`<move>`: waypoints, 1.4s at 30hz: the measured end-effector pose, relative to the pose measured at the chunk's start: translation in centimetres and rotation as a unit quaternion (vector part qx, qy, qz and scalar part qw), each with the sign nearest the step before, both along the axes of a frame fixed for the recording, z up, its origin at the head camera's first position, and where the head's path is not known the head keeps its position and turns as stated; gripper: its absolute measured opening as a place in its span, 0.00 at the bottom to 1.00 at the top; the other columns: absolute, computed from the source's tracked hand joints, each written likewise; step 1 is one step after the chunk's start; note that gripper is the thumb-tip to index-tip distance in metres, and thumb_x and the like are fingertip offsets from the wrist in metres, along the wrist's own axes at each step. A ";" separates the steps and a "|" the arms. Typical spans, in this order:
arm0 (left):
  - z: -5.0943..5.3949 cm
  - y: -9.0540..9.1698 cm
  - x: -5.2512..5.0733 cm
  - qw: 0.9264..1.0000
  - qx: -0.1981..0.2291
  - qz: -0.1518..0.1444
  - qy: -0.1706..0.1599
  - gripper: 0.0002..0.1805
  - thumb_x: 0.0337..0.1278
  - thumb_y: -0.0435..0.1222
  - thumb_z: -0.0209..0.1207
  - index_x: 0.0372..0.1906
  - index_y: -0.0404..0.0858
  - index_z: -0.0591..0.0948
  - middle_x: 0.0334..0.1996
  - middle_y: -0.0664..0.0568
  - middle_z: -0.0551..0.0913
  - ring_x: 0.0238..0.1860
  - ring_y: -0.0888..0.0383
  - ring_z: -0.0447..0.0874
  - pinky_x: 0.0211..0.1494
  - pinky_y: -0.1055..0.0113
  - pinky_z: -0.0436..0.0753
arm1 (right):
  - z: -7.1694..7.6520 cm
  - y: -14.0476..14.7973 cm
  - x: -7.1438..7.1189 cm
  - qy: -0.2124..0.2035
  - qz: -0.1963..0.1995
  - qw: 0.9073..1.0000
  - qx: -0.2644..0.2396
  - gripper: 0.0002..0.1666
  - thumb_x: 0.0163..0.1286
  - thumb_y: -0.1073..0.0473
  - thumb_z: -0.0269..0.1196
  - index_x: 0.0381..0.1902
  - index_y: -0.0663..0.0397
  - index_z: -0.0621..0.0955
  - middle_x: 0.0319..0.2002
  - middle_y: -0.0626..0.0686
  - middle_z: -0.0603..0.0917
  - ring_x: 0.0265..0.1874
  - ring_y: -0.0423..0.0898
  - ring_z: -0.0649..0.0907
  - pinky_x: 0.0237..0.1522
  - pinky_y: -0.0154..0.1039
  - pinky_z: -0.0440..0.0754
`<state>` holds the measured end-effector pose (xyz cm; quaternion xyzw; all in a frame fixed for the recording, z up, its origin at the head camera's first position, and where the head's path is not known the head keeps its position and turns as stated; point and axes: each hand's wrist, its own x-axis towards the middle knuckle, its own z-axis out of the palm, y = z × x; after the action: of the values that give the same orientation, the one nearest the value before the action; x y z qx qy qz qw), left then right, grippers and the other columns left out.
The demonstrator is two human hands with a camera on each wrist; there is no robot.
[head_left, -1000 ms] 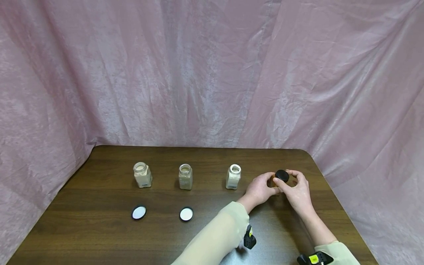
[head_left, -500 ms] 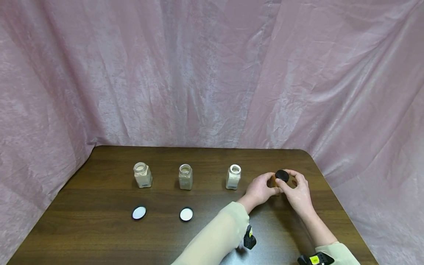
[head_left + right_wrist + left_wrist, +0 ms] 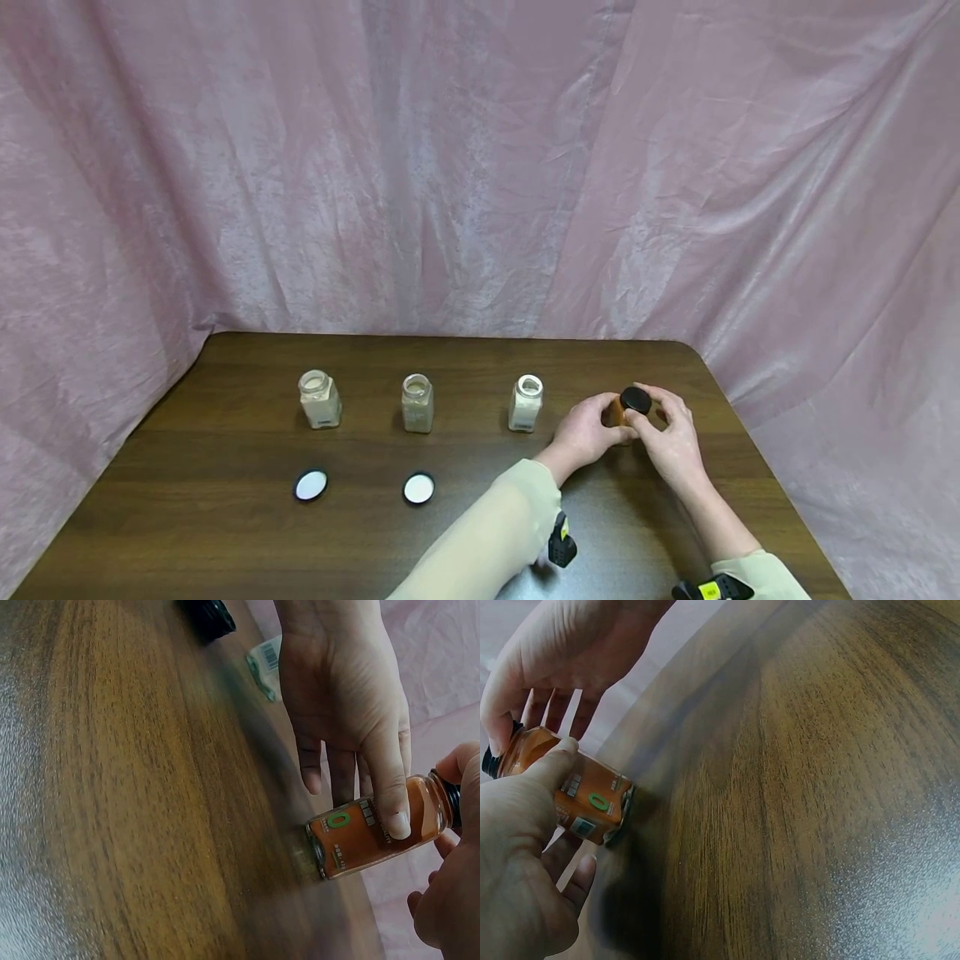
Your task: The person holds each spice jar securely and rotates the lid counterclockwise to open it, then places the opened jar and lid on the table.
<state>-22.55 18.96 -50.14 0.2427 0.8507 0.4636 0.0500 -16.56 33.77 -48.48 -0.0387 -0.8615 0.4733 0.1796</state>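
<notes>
A glass jar of orange powder (image 3: 352, 836) is gripped by my left hand (image 3: 588, 429), its thumb across the jar's label. The black lid (image 3: 636, 400) sits at the jar's mouth, and my right hand (image 3: 670, 437) pinches it between thumb and fingers. The left wrist view shows the jar's printed side (image 3: 592, 799) between both hands; how tightly the lid sits cannot be seen. To the left of my hands stand three uncapped jars of pale powder: one nearest (image 3: 526, 404), one in the middle (image 3: 417, 404) and one at far left (image 3: 320, 400).
Two black-rimmed lids lie white side up on the brown table (image 3: 225, 533): a left lid (image 3: 311, 485) and a middle lid (image 3: 418, 489). Pink curtain (image 3: 450, 167) hangs behind the table. My left forearm (image 3: 480, 529) hides part of the tabletop.
My right fingers have shifted slightly around the black lid, the index finger now closer against it. A bit more orange shows beside the lid. The head view has tilted very slightly.
</notes>
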 end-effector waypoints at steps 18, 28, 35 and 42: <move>-0.3 0.0 0.0 1.000 0.013 0.001 -0.001 0.26 0.55 0.47 0.74 0.59 0.49 0.83 0.49 0.63 0.85 0.51 0.66 0.81 0.55 0.67 0.77 | 0.0 0.0 0.5 -0.001 0.004 1.000 -0.002 0.40 0.70 0.48 0.70 0.73 0.57 0.70 0.70 0.60 0.68 0.68 0.56 0.61 0.63 0.56 0.62; -0.4 0.1 -0.2 1.000 0.022 0.000 -0.002 0.25 0.55 0.46 0.74 0.58 0.50 0.83 0.45 0.66 0.84 0.47 0.68 0.80 0.53 0.69 0.77 | 0.8 0.0 0.4 -0.052 -0.031 0.998 -0.021 0.46 0.63 0.41 0.74 0.69 0.59 0.69 0.71 0.65 0.64 0.71 0.63 0.58 0.66 0.62 0.60; -0.2 0.0 0.1 1.000 0.026 0.001 -0.006 0.25 0.54 0.46 0.75 0.57 0.50 0.83 0.46 0.66 0.84 0.49 0.68 0.80 0.54 0.69 0.77 | 0.7 0.1 0.1 -0.051 -0.035 0.998 -0.033 0.45 0.63 0.42 0.74 0.66 0.63 0.70 0.70 0.66 0.66 0.70 0.63 0.59 0.65 0.61 0.61; 0.0 -0.1 0.3 1.000 0.020 0.002 -0.001 0.26 0.55 0.47 0.74 0.59 0.49 0.83 0.49 0.64 0.85 0.51 0.66 0.80 0.55 0.68 0.77 | 0.8 0.0 0.3 -0.066 -0.037 0.997 -0.026 0.46 0.63 0.40 0.73 0.67 0.63 0.69 0.71 0.67 0.64 0.70 0.66 0.59 0.63 0.62 0.62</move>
<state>-22.21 18.84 -50.15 0.2416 0.8417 0.4806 0.0455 -16.27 33.79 -47.72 -0.1064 -0.8571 0.4847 0.1385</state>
